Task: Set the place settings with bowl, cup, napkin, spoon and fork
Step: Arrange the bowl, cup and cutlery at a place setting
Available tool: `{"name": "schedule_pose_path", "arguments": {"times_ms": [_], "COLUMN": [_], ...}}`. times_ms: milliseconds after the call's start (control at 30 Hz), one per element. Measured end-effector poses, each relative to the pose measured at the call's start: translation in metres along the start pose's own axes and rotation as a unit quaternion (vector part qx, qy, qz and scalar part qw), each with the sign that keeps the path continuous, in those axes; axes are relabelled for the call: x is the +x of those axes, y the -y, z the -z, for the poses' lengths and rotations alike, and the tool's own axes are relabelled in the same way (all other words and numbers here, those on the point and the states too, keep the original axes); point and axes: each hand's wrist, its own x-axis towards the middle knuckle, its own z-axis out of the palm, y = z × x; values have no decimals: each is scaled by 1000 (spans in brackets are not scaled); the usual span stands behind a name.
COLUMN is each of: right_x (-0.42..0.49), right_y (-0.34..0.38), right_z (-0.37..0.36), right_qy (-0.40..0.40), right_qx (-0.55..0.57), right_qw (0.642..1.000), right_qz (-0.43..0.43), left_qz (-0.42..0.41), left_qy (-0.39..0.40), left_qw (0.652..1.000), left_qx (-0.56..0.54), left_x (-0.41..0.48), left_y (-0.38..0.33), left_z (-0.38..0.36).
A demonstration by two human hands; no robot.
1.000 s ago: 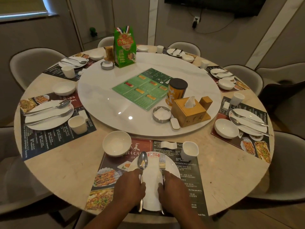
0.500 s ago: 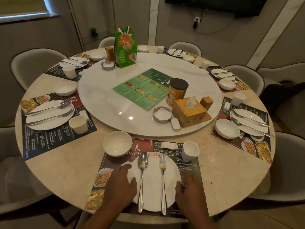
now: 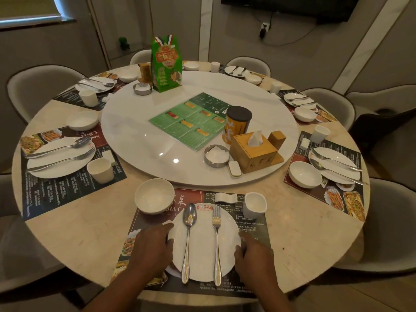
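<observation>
Round table [image 3: 74, 233] | hands off spoon [image 3: 188, 233] and fork [image 3: 216, 239] | left hand [image 3: 153, 248], right hand [image 3: 253, 255] now clasp plate [image 3: 202, 251] rim | squaring setting

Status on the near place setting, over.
Left hand and right hand grip the plate rims. Spoon and fork parallel on it. Bowl and cup placed. Nothing obstructing.

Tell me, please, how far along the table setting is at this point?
Nearly finished, it seems. Done: the near setting has its bowl, cup, spoon and fork laid on the plate, and the other visible settings look complete. In hand: the left hand and right hand rest at the plate's edges, as if squaring it. Left: I can't make out a napkin at this setting.
</observation>
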Motion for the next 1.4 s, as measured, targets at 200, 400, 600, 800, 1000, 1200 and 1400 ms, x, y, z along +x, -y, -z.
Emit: {"name": "schedule_pose_path", "arguments": {"times_ms": [200, 400, 600, 800, 1000, 1200, 1400], "right_x": [7, 10, 8, 8, 10, 7, -5], "right_y": [4, 5, 3, 2, -2, -9, -15], "right_z": [2, 4, 3, 1, -2, 0, 12], "right_qy": [10, 23, 16, 20, 30, 54, 60], "right_qx": [21, 41, 36, 42, 53, 76, 57], "right_qw": [1000, 999, 999, 999, 998, 995, 994], "right_qz": [9, 9, 9, 3, 11, 37, 71], "left_qz": [21, 43, 53, 61, 68, 63, 73], "left_qy": [8, 28, 26, 26, 24, 44, 6], "left_qw": [999, 998, 997, 997, 997, 996, 994], "left_qx": [-31, -40, -40, -36, -26, -35, -84], "left_x": [3, 5, 3, 1, 1, -8, -33], "left_y": [-2, -4, -4, -7, -8, -13, -19], "left_z": [2, 3, 4, 6, 7, 15, 36]}}
